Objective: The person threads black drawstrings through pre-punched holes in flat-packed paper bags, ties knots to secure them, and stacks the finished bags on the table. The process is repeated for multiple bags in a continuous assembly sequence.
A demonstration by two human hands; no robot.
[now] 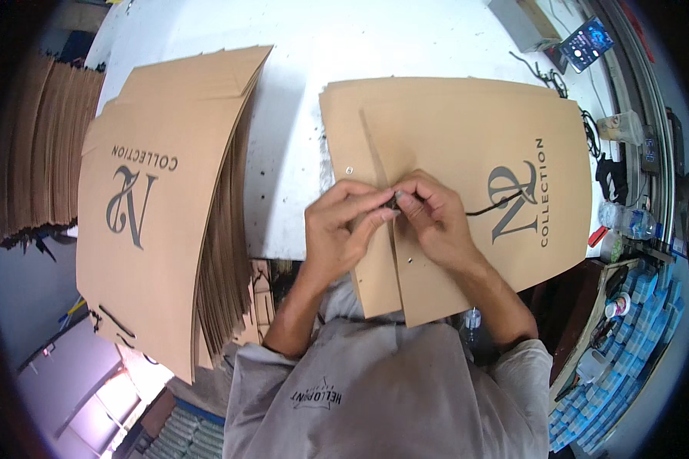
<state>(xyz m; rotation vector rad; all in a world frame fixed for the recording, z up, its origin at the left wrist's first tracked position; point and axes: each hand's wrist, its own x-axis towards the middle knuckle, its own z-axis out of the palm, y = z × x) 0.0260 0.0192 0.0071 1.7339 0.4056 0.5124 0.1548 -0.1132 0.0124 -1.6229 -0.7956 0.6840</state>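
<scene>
Together, left fingers (365, 203) and right fingers (416, 209) pinch black cord (484, 210) over a brown bag (467, 115) with dark lettering (544, 191).

A grey shirt (406, 398) is draping loosely here, short sleeves (531, 371) opening wide, a dark print (320, 397) of lettering and star outline showing up front, left hand (338, 232) and right hand (439, 224) both going bare!

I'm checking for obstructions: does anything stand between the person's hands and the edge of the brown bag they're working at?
Nothing visible does. The left hand and right hand meet fingertip to fingertip at the brown bag's edge, around a small dark piece. The black cord lies off to the right.
</scene>
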